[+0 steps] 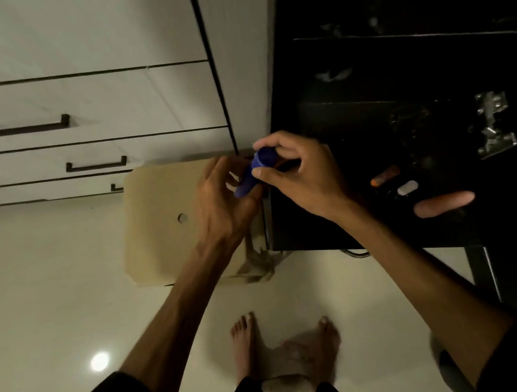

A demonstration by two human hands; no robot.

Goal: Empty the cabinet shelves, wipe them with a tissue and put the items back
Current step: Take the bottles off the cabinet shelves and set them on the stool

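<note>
A small blue tube (pixel 255 172) with a blue cap is held between both hands in the middle of the view. My left hand (pixel 224 201) wraps its lower body from the left. My right hand (pixel 297 172) pinches the capped top end with thumb and fingers. The hands are over the corner of a dark glossy cabinet surface (pixel 368 81) on the right. A few small items lie on that dark surface: an orange tube (pixel 385 174) and a small white piece (pixel 407 188). No tissue is visible.
A beige cardboard box (pixel 165 218) stands on the pale floor under my left hand. White drawers with black handles (pixel 26 126) fill the upper left. A metal hinge (pixel 493 125) sits on the dark cabinet. My bare feet (pixel 284 338) are below.
</note>
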